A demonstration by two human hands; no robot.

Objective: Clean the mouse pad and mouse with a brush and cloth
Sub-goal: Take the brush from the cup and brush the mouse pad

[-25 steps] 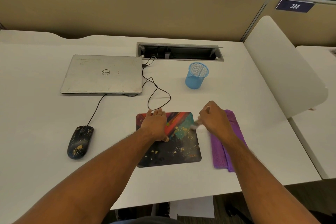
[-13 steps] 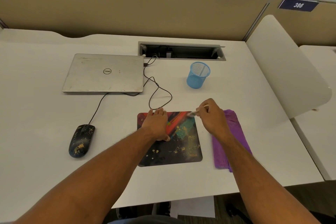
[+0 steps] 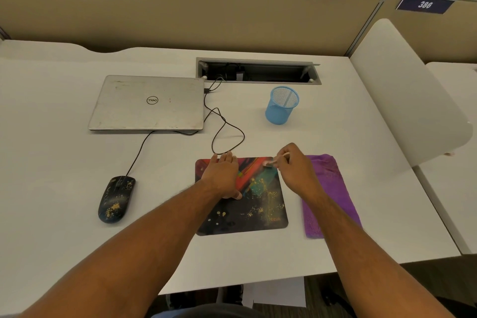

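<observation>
The mouse pad [image 3: 242, 196] is pinned flat under the spread left hand [image 3: 223, 175]. A small brush [image 3: 273, 161] is pinched in the right hand [image 3: 294, 168], bristles at the pad's far edge. Short outward strokes are advised, clear of the cloth [image 3: 329, 193] beside that wrist. The mouse [image 3: 116, 199] lies well left, untouched.

This is an open-plan office workstation. Tan fabric partition panels [image 3: 180, 15] wall off the white bench [image 3: 51, 162] across the top of the frame, with glass above them. A dark blue number plate [image 3: 424, 4] (it reads 386) hangs at upper right. A cable hatch [image 3: 258, 72] is set into the bench near centre, beside a closed silver laptop [image 3: 147, 103] and a blue mesh pen cup [image 3: 282, 105].
</observation>
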